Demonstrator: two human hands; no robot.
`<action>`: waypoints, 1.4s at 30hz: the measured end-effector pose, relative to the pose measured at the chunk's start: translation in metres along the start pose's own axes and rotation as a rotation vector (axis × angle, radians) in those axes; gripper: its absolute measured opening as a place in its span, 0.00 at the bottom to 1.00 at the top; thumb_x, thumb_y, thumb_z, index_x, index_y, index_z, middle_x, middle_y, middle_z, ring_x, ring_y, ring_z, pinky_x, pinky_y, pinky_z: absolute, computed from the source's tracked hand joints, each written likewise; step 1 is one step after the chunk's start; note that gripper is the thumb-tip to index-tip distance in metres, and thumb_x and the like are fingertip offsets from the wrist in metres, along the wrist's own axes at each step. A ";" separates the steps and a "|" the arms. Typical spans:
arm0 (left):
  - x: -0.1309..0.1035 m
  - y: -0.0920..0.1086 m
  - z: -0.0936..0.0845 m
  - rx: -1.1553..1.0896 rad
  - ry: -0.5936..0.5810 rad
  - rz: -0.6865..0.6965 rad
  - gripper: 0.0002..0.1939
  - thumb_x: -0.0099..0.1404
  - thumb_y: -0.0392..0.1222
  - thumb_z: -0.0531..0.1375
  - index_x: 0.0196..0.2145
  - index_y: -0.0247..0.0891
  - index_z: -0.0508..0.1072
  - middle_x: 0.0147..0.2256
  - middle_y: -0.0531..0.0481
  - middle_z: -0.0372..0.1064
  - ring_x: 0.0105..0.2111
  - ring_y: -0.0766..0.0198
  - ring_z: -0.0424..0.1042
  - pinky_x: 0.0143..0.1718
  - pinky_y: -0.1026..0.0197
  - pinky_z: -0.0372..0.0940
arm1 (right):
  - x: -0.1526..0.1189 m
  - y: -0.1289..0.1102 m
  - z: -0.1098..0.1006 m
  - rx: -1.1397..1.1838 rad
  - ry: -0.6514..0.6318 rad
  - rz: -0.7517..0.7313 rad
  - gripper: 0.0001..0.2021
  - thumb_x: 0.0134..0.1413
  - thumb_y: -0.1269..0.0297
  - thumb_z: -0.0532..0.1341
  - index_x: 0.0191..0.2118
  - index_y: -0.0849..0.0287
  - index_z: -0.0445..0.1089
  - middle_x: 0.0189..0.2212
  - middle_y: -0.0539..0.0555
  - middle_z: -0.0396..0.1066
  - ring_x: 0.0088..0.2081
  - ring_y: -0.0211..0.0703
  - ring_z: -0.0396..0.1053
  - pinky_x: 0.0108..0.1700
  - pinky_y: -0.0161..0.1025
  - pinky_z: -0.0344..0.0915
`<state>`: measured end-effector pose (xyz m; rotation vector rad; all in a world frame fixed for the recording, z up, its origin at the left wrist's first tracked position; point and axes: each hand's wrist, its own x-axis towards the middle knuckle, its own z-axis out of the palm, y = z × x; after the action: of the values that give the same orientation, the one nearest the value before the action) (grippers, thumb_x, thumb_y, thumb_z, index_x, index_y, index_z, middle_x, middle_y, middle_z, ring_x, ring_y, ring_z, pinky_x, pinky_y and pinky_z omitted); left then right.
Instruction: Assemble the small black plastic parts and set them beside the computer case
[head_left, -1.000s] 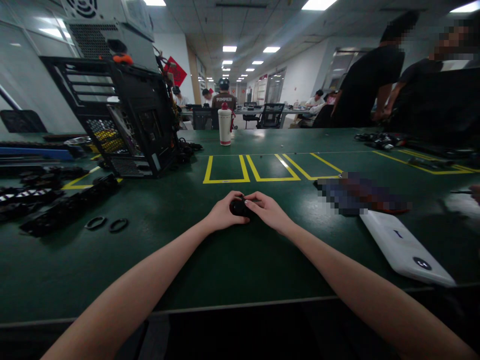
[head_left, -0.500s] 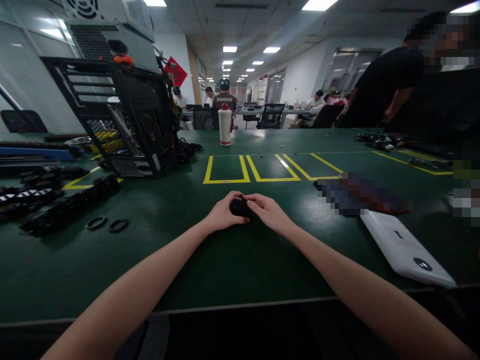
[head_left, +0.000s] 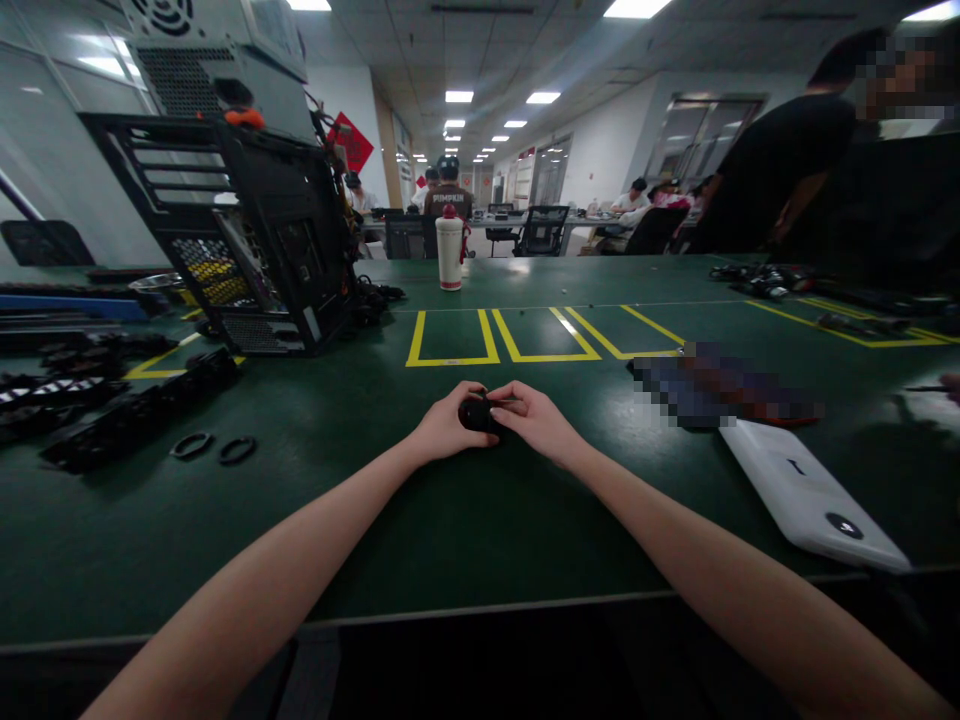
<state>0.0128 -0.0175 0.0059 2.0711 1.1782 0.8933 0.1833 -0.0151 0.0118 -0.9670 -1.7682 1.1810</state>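
Observation:
A small black round part (head_left: 475, 413) is held just above or on the green table (head_left: 450, 530), in front of me. My left hand (head_left: 448, 422) curls round it from the left, thumb below and fingers above. At its right edge, the fingertips of my right hand (head_left: 529, 418) are pinched together against it. My fingers cover much of the part, so its exact kind is unclear. Two black rings (head_left: 192, 445) lie flat on the table to the left, apart from my hands.
A black computer case (head_left: 277, 240) stands at the back left, beside dark strip-like parts (head_left: 142, 410). Yellow tape outlines (head_left: 453, 362) and a white bottle (head_left: 450, 252) lie beyond my hands. A white device (head_left: 814, 495) rests at right, near another person's hand (head_left: 951, 384).
My right fingers have shifted slightly against the black part, while my left hand keeps its hold. At the far right edge another person's hand with a thin dark item has come into view.

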 end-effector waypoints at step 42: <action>-0.001 0.001 -0.001 -0.029 -0.017 -0.013 0.34 0.42 0.46 0.65 0.47 0.42 0.58 0.42 0.47 0.64 0.42 0.57 0.66 0.44 0.52 0.60 | 0.001 -0.002 -0.007 -0.028 -0.081 -0.012 0.09 0.46 0.67 0.57 0.37 0.57 0.63 0.39 0.52 0.64 0.43 0.42 0.65 0.47 0.49 0.61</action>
<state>0.0122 -0.0189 0.0068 2.0417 1.1615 0.8802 0.1890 -0.0125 0.0160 -0.9350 -1.8565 1.2056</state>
